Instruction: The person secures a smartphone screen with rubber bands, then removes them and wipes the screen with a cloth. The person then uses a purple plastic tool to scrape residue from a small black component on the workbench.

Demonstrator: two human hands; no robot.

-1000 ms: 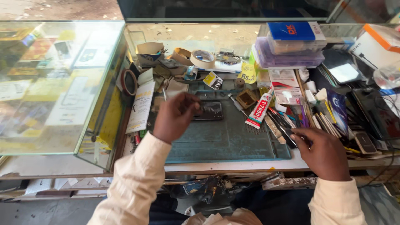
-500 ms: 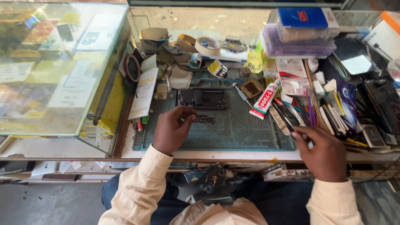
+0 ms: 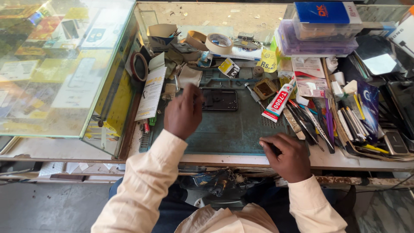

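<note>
- The left hand (image 3: 183,113) hovers over the left part of the teal work mat (image 3: 233,129), its fingers curled loosely downward; whether its grip closes on anything cannot be told from this view.
- Just beside its fingertips, to the right, a dark phone frame (image 3: 220,99) lies flat on the mat.
- The right hand (image 3: 288,154) rests at the mat's near right corner, by the front edge of the bench (image 3: 345,160); its fingers are curled in, and I cannot tell whether its grip holds anything.
- A red-and-white glue tube (image 3: 278,101) lies slanted at the mat's right edge, well apart from both hands.
- Right of the tube, a spread of tweezers and thin tools (image 3: 312,123) lies near the right hand without touching it.
- A roll of tape (image 3: 219,43) sits at the back of the bench.
- Stacked plastic boxes (image 3: 319,34) with a blue lid stand at the back right.
- A glass display case (image 3: 60,69) flanks the bench on the left.
</note>
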